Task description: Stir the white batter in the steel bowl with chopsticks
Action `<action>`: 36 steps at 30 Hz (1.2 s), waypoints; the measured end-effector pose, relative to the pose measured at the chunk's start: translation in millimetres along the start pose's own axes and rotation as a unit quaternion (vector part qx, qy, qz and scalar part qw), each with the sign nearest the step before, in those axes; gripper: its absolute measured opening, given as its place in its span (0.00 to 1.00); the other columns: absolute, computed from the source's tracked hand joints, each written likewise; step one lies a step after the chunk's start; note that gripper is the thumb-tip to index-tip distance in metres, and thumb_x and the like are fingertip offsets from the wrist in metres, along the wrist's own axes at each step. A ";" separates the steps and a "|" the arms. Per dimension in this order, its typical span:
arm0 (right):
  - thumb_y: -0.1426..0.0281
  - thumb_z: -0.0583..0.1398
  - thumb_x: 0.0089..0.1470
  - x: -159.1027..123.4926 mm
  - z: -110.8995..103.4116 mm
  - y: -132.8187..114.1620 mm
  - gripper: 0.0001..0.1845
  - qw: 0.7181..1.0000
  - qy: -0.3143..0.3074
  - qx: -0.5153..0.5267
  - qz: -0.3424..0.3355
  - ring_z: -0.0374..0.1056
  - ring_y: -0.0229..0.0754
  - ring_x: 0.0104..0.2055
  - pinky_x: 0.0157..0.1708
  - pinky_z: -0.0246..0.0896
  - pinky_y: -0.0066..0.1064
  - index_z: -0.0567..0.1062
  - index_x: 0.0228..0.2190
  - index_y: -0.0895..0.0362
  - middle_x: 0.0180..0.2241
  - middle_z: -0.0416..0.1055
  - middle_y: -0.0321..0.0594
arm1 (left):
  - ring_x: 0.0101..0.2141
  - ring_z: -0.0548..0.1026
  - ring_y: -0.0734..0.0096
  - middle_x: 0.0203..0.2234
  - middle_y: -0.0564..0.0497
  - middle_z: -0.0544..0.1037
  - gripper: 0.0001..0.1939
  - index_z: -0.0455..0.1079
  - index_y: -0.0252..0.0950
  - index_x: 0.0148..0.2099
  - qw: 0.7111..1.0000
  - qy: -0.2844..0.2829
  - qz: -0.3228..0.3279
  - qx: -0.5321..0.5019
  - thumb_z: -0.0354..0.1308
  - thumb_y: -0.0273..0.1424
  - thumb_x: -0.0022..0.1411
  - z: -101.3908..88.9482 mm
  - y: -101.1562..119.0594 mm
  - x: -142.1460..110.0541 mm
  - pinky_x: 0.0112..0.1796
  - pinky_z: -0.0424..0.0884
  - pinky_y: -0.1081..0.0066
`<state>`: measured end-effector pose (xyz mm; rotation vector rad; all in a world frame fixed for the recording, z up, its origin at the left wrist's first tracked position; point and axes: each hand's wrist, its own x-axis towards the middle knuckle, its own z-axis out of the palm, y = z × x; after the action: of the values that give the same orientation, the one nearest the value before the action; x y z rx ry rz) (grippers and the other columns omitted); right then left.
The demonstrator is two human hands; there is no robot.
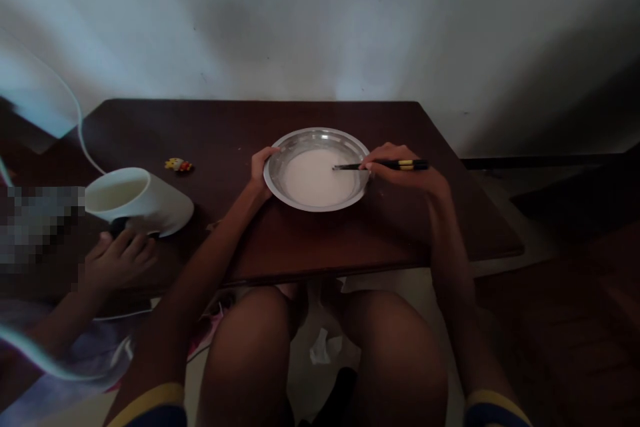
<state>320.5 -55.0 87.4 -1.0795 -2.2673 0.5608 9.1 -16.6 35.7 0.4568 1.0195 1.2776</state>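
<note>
A shiny metal bowl (320,207) stands on the dark wooden table, with a milky white liquid (313,177) inside. My left hand (261,170) grips the bowl's left side, thumb over the rim. Over the right rim, my right hand (400,167) is closed around black chopsticks (385,165) with gold bands. Their tips point left and reach over the white liquid; whether they touch its surface is hard to tell.
On the left, a white jug-like vessel (170,203) holds pale liquid, and another person's hand (125,253) is at its dark handle. A small yellow and red toy figure (179,165) lies behind it. White cables (75,107) run at the left. The wall (310,27) borders the table's (220,120) far edge.
</note>
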 end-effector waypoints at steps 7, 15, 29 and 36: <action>0.59 0.62 0.69 8.4 14.6 -12.6 0.15 0.997 -0.057 0.044 -0.039 0.78 0.49 0.54 0.61 0.70 0.44 0.88 0.43 0.50 0.48 0.87 0.40 | 0.36 0.86 0.50 0.19 0.50 0.79 0.03 0.79 0.40 0.32 1.000 0.009 0.006 0.004 0.65 0.33 0.56 -2.2 -1.2 2.4 0.38 0.83 0.62; 0.57 0.62 0.69 -4.4 -8.2 -1.7 0.17 0.995 -0.084 0.049 -0.028 0.79 0.47 0.48 0.54 0.73 0.41 0.88 0.40 0.51 0.43 0.87 0.42 | 0.35 0.86 0.48 0.20 0.49 0.81 0.04 0.78 0.38 0.31 1.000 0.012 0.001 0.001 0.63 0.31 0.56 3.0 2.2 -5.4 0.40 0.84 0.59; 0.51 0.61 0.70 0.6 0.3 -8.3 0.21 0.990 -0.108 0.074 -0.042 0.79 0.48 0.49 0.56 0.72 0.41 0.88 0.39 0.50 0.43 0.86 0.42 | 0.35 0.85 0.52 0.18 0.49 0.78 0.06 0.76 0.38 0.27 1.000 0.004 0.006 0.002 0.65 0.30 0.56 -2.6 0.6 1.9 0.38 0.82 0.64; 0.51 0.61 0.69 -0.9 -1.7 2.3 0.22 1.000 0.007 0.011 0.017 0.78 0.50 0.48 0.57 0.69 0.44 0.87 0.37 0.52 0.40 0.85 0.43 | 0.36 0.85 0.50 0.21 0.48 0.81 0.05 0.77 0.38 0.30 1.000 -0.001 -0.004 0.001 0.63 0.33 0.56 0.2 -0.4 0.0 0.40 0.82 0.60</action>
<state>323.3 -54.1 87.0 -1.1107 -2.2301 0.5893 9.5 -16.7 35.6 0.4564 1.0200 1.2687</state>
